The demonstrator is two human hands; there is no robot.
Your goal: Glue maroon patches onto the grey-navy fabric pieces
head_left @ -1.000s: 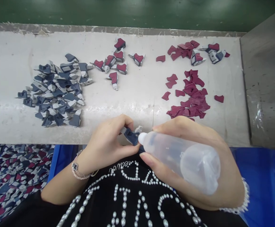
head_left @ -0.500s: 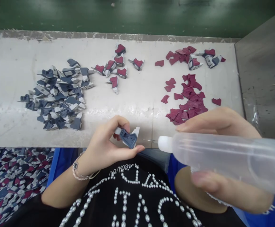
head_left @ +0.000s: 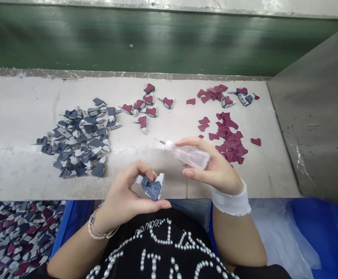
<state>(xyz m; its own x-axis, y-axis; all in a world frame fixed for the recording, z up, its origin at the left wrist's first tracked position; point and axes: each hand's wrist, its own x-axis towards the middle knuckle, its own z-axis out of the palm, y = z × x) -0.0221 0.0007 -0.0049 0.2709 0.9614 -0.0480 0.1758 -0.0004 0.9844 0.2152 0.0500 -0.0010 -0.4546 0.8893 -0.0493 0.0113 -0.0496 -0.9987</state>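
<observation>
Near the bench's front edge, my left hand grips a blue-and-white plastic part, its hollow blue face turned up. My right hand is wrapped round a translucent squeeze bottle with a white cap and a thin needle tip. The needle points left, above and slightly right of the held part, and does not touch it. Left on the bench lies a pile of blue-and-white parts. Several parts with red inlays sit at the middle back. Loose dark red pieces are heaped on the right.
The pale bench has a green surface behind it and a metal wall at right. Below the bench at left, a blue bin holds many mixed parts. Clear plastic film lies over blue at lower right.
My right hand and the bottle have moved away from the camera, up and left, with the needle now tilted up-left. My left hand keeps the part. The view has shifted.
</observation>
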